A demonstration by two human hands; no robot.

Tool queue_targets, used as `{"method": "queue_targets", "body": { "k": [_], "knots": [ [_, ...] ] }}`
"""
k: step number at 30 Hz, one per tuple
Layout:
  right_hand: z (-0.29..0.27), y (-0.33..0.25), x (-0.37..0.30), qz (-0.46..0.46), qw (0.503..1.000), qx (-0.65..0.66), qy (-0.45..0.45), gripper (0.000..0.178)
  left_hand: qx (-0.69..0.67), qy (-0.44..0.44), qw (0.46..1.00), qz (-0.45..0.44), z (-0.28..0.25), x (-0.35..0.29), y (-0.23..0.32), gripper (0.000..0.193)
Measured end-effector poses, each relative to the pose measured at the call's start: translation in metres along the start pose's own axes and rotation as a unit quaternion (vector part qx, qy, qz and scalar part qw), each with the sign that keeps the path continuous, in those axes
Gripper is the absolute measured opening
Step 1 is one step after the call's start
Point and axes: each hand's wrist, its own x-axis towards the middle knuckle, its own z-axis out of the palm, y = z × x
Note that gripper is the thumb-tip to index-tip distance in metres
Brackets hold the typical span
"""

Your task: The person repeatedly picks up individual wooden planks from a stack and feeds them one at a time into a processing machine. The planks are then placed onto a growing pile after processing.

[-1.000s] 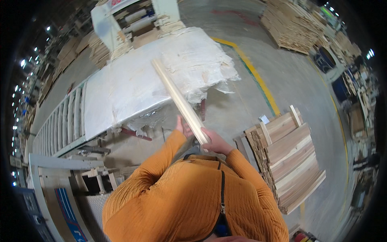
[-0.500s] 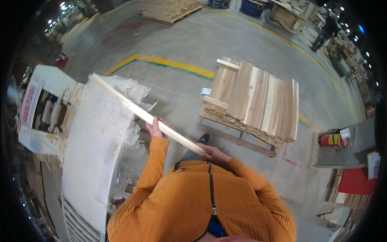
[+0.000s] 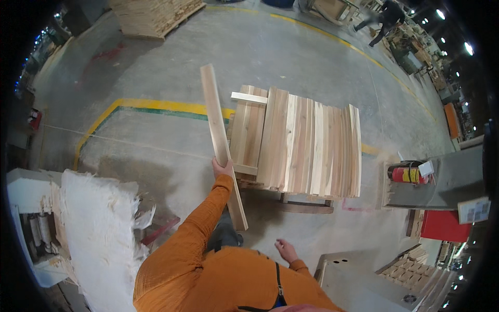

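Note:
My left hand (image 3: 222,169) is closed around a long narrow wooden board (image 3: 212,106), gripping it below its middle. The board slants from the far side down toward my legs. Its upper part stands just left of a stack of wooden boards (image 3: 304,145) on a pallet (image 3: 304,207). Two short wooden strips lie crosswise at the left of this stack; the far strip (image 3: 249,98) is pale, and the near strip (image 3: 245,169) lies close to my left hand. My right hand (image 3: 287,251) holds nothing, low in front of my body, its fingers loosely apart.
A machine with rollers (image 3: 40,231) and a table covered in torn white sheeting (image 3: 96,229) stand at left. On the right are a fire extinguisher (image 3: 405,175) and a grey cabinet (image 3: 452,177). Another wood pile (image 3: 156,18) and a person (image 3: 383,22) are far off.
I have turned right, toward the stack. The board has swung from the white-covered table to beside the stack. My right hand has let go of it; my left still grips it.

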Motion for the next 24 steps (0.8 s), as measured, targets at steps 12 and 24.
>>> {"method": "queue_targets", "body": {
  "k": [12,24],
  "knots": [
    [0.014,-0.024,0.032,0.255,0.905,0.335,-0.063,0.036,0.318,-0.109,0.937,-0.101,0.199,0.153,-0.131,0.081],
    [0.030,-0.041,0.052,0.362,0.822,0.435,-0.059,0.035,0.254,-0.234,0.933,-0.097,0.287,0.216,-0.235,0.058]
  ]
}}
